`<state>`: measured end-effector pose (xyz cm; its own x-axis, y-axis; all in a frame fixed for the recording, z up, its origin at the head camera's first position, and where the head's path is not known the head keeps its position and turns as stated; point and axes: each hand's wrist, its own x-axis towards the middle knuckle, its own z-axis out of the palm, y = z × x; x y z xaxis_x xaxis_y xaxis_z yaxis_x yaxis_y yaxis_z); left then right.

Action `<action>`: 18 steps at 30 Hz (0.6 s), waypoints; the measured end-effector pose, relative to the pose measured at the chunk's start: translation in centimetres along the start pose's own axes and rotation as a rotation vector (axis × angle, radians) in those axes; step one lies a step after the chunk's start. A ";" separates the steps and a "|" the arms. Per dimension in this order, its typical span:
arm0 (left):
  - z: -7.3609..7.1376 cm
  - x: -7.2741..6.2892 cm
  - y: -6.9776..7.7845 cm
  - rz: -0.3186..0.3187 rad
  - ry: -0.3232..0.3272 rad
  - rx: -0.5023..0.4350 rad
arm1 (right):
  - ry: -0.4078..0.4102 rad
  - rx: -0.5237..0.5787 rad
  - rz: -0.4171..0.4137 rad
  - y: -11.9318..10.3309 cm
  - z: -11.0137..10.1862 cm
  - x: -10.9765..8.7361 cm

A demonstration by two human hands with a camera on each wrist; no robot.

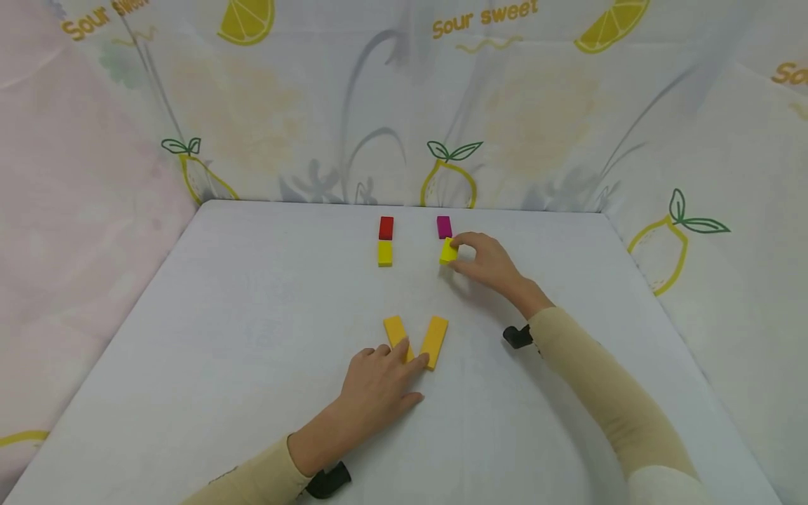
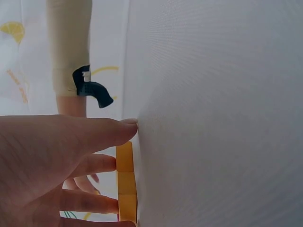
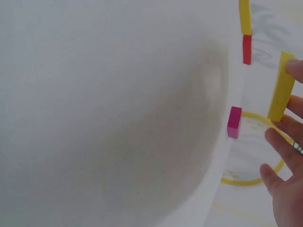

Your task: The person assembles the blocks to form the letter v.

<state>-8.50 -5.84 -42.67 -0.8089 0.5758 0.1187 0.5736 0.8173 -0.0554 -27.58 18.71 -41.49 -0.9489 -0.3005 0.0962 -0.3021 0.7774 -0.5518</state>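
Observation:
My right hand (image 1: 489, 265) pinches a bright yellow block (image 3: 281, 87) between thumb and fingers. It is held up off the white table, just in front of a magenta block (image 1: 445, 226). Nearer to me, two long orange-yellow blocks lie in a V shape, a left one (image 1: 394, 328) and a right one (image 1: 435, 340). My left hand (image 1: 375, 386) is spread beside them, with one fingertip on the left block and another at the lower end of the right block. In the left wrist view the thumb rests near the table surface, apart from the blocks.
A red block (image 1: 386, 227) lies at the far side of the table (image 1: 265, 280), with another yellow block (image 1: 385, 254) end to end in front of it. Behind the table hangs a cloth (image 1: 536, 119) printed with lemons. A black wrist mount (image 1: 517, 337) sits under the right sleeve.

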 end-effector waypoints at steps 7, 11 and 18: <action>0.1 0.0 0.0 0.002 0.002 -0.012 | 0.052 0.029 -0.029 -0.5 -0.3 -0.9; 0.1 0.0 0.0 0.003 -0.003 -0.008 | 0.060 0.010 -0.056 -0.9 -0.5 -1.3; 0.1 0.0 0.0 0.001 0.011 0.000 | 0.071 -0.008 -0.099 -1.4 -0.6 -1.9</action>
<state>-8.48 -5.82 -42.81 -0.8072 0.5759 0.1296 0.5741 0.8170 -0.0551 -25.37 18.56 -40.37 -0.9182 -0.3369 0.2085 -0.3956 0.7502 -0.5298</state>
